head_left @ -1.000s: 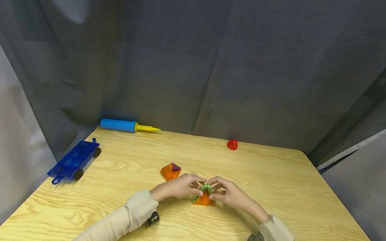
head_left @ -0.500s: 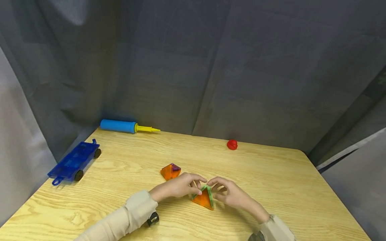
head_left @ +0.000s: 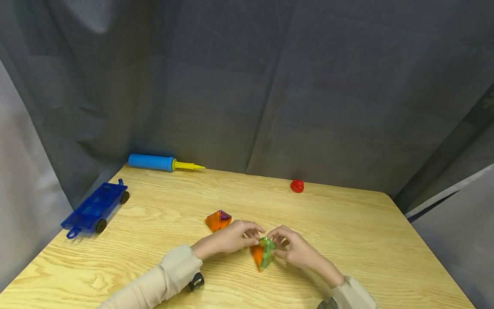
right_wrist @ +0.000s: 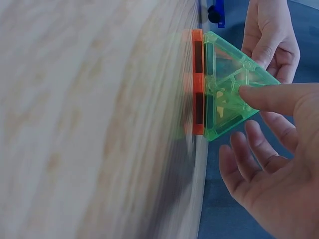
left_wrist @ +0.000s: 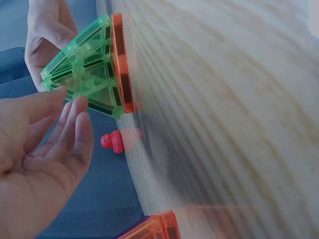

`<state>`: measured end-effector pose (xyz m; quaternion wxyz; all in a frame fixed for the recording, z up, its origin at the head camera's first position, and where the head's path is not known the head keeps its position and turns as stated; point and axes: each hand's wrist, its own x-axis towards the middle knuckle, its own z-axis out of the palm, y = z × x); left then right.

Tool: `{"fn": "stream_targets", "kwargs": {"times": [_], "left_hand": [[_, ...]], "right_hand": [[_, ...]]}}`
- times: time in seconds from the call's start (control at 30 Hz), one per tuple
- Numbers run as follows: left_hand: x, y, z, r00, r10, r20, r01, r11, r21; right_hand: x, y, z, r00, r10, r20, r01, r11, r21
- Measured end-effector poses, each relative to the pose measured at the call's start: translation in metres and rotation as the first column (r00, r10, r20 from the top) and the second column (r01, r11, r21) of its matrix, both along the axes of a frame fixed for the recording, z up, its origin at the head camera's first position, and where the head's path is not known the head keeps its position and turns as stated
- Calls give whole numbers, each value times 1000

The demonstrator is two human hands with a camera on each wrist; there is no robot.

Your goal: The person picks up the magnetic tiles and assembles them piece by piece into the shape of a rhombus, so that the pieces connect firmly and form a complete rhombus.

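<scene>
A small pyramid of magnetic tiles (head_left: 266, 255), with green sides and orange at its base, stands on the table between both hands. In the right wrist view, the right hand (right_wrist: 279, 174) has its thumb on a green face, the index finger reaches behind the tip, and the other fingers hang loosely curved. The left hand (left_wrist: 45, 144) has relaxed fingers, its fingertips close to a green edge in the left wrist view; whether they touch is unclear. A second tile pyramid (head_left: 218, 220), orange and purple, sits behind the left hand, partly hidden.
A blue wheeled base (head_left: 94, 209) stands at the table's left edge. A blue and yellow hand pump (head_left: 160, 163) lies along the back edge. A small red figure (head_left: 297, 186) sits at the back right. Dark curtains (head_left: 247, 86) hang behind the wooden table (head_left: 339, 231).
The green and orange pyramid has turned on the table, so a green face now shows beside the orange one. The right thumb has come back onto it. Both arms stay nearly in place.
</scene>
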<state>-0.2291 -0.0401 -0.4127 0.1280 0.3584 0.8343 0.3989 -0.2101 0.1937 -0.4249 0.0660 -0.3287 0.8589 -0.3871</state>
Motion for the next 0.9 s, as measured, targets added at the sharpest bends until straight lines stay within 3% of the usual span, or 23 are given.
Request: {"fn": "stream_targets", "kwargs": {"times": [0.57, 0.77, 0.9], "left_hand": [[1, -7, 5, 1000, -18, -17, 18, 1000, -2], [-5, -29, 27, 996, 70, -60, -67, 996, 57], [-9, -48, 39, 977, 158, -143, -146, 985, 94]], "right_hand": [[-2, -5, -1, 998, 27, 56, -27, 1000, -9], [-1, -7, -1, 995, 77, 66, -77, 997, -1], [-1, -7, -1, 995, 76, 63, -76, 997, -3]]}}
